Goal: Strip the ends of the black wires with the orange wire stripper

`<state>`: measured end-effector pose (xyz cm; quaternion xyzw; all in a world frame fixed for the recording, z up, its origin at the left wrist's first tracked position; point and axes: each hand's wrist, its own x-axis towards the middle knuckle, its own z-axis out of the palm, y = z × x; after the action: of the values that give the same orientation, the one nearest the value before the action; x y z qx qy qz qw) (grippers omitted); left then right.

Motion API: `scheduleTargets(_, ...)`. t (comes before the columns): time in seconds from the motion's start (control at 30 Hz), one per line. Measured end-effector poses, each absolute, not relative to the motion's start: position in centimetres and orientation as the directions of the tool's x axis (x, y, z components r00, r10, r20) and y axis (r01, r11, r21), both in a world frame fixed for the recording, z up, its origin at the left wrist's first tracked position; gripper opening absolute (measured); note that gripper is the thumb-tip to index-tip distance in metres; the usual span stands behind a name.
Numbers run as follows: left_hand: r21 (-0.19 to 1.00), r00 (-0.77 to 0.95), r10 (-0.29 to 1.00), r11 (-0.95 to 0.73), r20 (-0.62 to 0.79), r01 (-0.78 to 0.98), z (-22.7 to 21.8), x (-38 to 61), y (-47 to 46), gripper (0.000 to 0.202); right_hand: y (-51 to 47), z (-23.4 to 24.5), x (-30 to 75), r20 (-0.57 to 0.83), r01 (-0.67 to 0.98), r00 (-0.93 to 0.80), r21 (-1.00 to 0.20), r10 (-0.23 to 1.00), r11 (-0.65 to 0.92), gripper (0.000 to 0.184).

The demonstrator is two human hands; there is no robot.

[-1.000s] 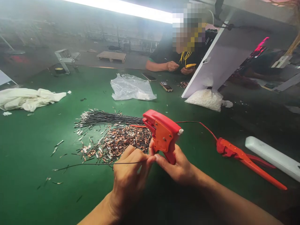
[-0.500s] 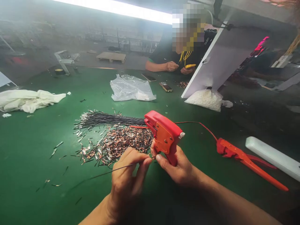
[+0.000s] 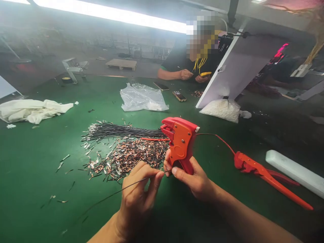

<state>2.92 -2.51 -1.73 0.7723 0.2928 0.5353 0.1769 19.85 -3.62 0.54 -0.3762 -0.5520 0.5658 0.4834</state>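
Observation:
My left hand (image 3: 136,192) is closed in a pinch on a thin dark wire (image 3: 108,196), whose loose length trails down to the left over the table. My right hand (image 3: 198,182) is wrapped round the grips of a red and orange wire stripper (image 3: 182,141), its jaws facing left. Its thumb and a fingertip are at the wire's other end, close to my left fingertips. Beyond the hands lies a heap of short wire scraps with copper ends (image 3: 141,153). Behind that heap runs a bundle of black wires (image 3: 126,130) with silvery ends on the left.
A second red wire stripper (image 3: 265,175) lies at the right, beside a long white bar (image 3: 295,170). Farther back are a clear plastic bag (image 3: 141,98), two phones, a white filled bag (image 3: 222,109) and a cream cloth (image 3: 35,109). A co-worker (image 3: 177,67) sits across the green table.
The stripper has turned a little more upright and shifted slightly right in my right hand. Both hands keep their grips, and the view has tilted up slightly.

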Motion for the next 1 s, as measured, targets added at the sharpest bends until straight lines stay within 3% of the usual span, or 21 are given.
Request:
scheduleTargets(0.13,0.546,0.305,0.608,-0.793,0.733,0.270,-1.7,3.3,-2.5,0.016,-3.8,0.1,19.9,0.131,-0.051,-0.264,-0.991,0.956,0.122,0.012)
scheduleTargets(0.27,0.559,0.308,0.628,-0.778,0.715,0.287,-1.7,3.2,-2.4,0.016,-3.4,0.1,20.7,0.223,0.205,-0.235,-0.940,0.946,0.273,0.014)
scheduleTargets(0.43,0.585,0.251,0.671,-0.736,0.698,0.340,-1.9,2.5,-2.0,0.015,-2.2,0.1,22.5,0.362,0.697,-0.137,-0.627,0.922,0.349,0.031)
scheduleTargets(0.53,0.576,0.251,0.669,-0.736,0.700,0.355,-1.9,2.3,-2.0,0.015,-1.4,-0.4,23.4,0.376,0.856,-0.107,-0.436,0.921,0.277,0.030)
scheduleTargets(0.6,0.565,0.255,0.665,-0.739,0.702,0.367,-1.8,2.2,-2.0,0.016,-1.1,-0.7,23.8,0.350,0.903,-0.076,-0.373,0.934,0.213,0.026)
scheduleTargets(0.7,0.528,0.261,0.639,-0.756,0.723,0.387,-1.5,2.1,-1.9,0.016,-0.8,-0.9,24.1,0.288,0.910,-0.013,-0.393,0.958,0.130,0.022)
scheduleTargets(0.87,0.383,0.334,0.540,-0.816,0.773,0.433,-1.3,2.2,-2.1,0.010,-1.2,-0.4,23.3,0.225,0.808,0.047,-0.581,0.973,0.095,0.031)
scheduleTargets(0.93,0.409,0.388,0.533,-0.839,0.752,0.359,-1.6,2.6,-2.5,0.010,-1.6,-0.2,22.8,0.266,0.770,0.018,-0.619,0.964,0.156,0.038)
scheduleTargets(1.0,0.532,0.423,0.577,-0.815,0.699,0.231,-2.1,3.0,-3.0,0.011,-2.2,-0.1,22.2,0.341,0.763,-0.017,-0.603,0.940,0.233,0.042)
